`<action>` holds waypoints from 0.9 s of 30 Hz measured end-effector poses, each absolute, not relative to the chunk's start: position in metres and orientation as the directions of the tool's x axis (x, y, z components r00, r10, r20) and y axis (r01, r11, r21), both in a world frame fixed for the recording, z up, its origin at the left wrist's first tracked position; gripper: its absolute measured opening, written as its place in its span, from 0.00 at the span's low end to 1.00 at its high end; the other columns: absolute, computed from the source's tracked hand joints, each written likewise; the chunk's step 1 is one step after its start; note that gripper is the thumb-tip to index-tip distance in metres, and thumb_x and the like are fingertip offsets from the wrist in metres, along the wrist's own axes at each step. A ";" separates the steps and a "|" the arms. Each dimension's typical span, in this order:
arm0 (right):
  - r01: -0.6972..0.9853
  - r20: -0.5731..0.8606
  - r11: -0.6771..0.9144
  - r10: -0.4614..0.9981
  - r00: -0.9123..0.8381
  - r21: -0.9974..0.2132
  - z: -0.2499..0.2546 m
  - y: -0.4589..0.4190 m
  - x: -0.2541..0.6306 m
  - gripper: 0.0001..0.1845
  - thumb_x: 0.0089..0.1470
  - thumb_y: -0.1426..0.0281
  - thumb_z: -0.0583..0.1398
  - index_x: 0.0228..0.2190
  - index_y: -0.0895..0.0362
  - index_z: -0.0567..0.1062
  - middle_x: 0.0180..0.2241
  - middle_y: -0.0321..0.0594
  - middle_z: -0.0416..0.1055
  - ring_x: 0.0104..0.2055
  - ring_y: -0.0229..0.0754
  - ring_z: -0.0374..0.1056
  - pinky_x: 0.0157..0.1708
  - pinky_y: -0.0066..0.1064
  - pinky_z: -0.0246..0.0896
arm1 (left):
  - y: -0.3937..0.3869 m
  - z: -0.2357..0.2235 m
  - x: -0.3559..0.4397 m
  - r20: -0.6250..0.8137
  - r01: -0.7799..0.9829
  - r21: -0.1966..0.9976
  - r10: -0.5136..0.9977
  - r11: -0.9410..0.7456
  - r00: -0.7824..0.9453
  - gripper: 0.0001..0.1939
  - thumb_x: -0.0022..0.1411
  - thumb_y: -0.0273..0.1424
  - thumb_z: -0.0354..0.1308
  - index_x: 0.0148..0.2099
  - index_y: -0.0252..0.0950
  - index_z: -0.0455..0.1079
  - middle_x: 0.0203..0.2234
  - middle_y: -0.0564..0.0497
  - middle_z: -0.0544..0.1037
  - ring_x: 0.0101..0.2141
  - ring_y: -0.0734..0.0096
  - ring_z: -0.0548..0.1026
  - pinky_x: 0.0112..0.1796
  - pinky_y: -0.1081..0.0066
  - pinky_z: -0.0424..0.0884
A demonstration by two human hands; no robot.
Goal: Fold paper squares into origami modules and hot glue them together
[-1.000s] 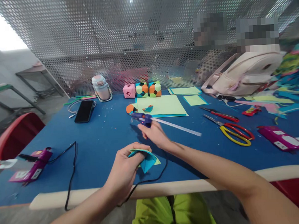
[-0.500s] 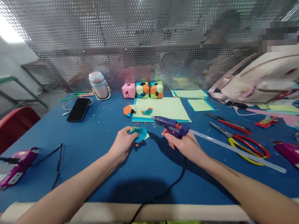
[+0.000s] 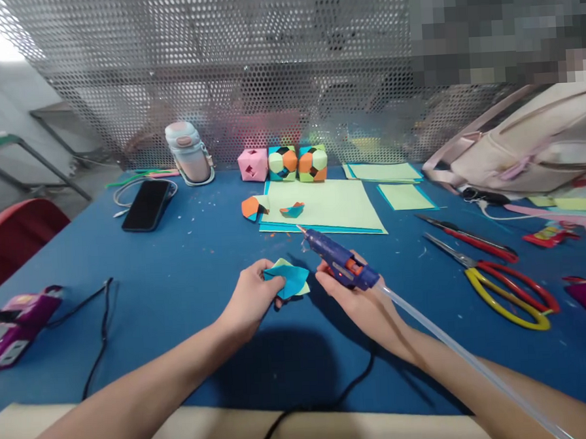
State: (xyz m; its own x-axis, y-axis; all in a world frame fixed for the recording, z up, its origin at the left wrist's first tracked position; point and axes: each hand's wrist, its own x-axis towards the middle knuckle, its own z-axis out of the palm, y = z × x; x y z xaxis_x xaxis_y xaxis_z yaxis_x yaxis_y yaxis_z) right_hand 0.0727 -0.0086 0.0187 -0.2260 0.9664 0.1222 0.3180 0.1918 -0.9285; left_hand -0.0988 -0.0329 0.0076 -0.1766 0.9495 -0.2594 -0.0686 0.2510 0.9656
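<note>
At left, we find the left hand [image 3: 250, 294] pinching the blue-and-green paper [image 3: 292, 278] in front of the person, thumb on top. We advise holding it by the edge, flat and steady, fingertips clear of glue. Just right of it, apart from the paper, the nozzle [image 3: 301, 229] of the gun [image 3: 341, 259] points away toward the sheets [image 3: 326, 201]; we would treat it as hot. The right hand [image 3: 366, 307] grips the gun's handle. We recommend light, even trigger pressure and watching the long stick [image 3: 441, 333], which extends back over the right forearm.
</note>
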 end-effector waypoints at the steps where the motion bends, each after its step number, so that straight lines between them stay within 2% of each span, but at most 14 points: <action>1: 0.304 0.103 0.169 0.970 -0.221 -0.938 0.018 -0.009 0.071 0.14 0.49 0.58 0.60 0.31 0.55 0.70 0.27 0.36 0.70 0.27 0.38 0.65 0.30 0.30 0.63 | -0.035 0.008 -0.096 -0.272 -0.071 0.962 0.947 0.264 -0.171 0.04 0.46 0.24 0.55 0.28 0.35 0.63 0.14 0.57 0.70 0.14 0.79 0.65 0.16 0.78 0.60; 4: 0.272 0.058 0.127 0.967 -0.250 -0.954 0.018 -0.011 0.067 0.14 0.47 0.59 0.61 0.30 0.56 0.70 0.27 0.36 0.70 0.27 0.38 0.66 0.30 0.30 0.63 | -0.041 0.010 -0.089 -0.292 -0.086 0.955 0.945 0.282 -0.145 0.05 0.46 0.23 0.54 0.27 0.36 0.62 0.14 0.57 0.69 0.14 0.78 0.65 0.16 0.77 0.62; 11: 0.286 0.082 0.146 0.971 -0.224 -0.947 0.013 -0.016 0.063 0.10 0.48 0.63 0.60 0.31 0.56 0.69 0.27 0.37 0.70 0.27 0.38 0.65 0.28 0.29 0.62 | -0.046 0.011 -0.080 -0.289 -0.162 0.950 0.947 0.267 -0.138 0.04 0.46 0.26 0.58 0.27 0.35 0.65 0.16 0.57 0.69 0.16 0.78 0.66 0.16 0.77 0.64; 17: 0.302 0.120 0.162 0.981 -0.154 -0.939 0.007 -0.013 0.061 0.10 0.47 0.64 0.60 0.29 0.57 0.68 0.26 0.38 0.70 0.27 0.39 0.66 0.26 0.29 0.62 | -0.047 0.012 -0.078 -0.292 -0.284 0.926 0.948 0.247 -0.127 0.07 0.47 0.30 0.61 0.29 0.32 0.68 0.21 0.54 0.72 0.22 0.74 0.70 0.23 0.72 0.71; 22: 0.299 0.146 0.184 0.979 -0.144 -0.937 0.005 -0.011 0.061 0.11 0.47 0.64 0.61 0.30 0.57 0.69 0.26 0.37 0.70 0.26 0.39 0.66 0.26 0.29 0.62 | -0.047 0.010 -0.079 -0.290 -0.349 0.905 0.953 0.243 -0.090 0.12 0.50 0.37 0.61 0.30 0.32 0.70 0.21 0.53 0.73 0.22 0.74 0.71 0.27 0.71 0.71; 27: 0.263 0.162 0.190 0.979 -0.124 -0.946 0.004 -0.011 0.062 0.11 0.46 0.64 0.61 0.30 0.57 0.69 0.26 0.36 0.70 0.27 0.38 0.66 0.28 0.28 0.63 | -0.048 0.012 -0.080 -0.300 -0.386 0.890 0.949 0.243 -0.095 0.13 0.48 0.38 0.63 0.29 0.31 0.71 0.21 0.53 0.73 0.24 0.74 0.71 0.29 0.72 0.70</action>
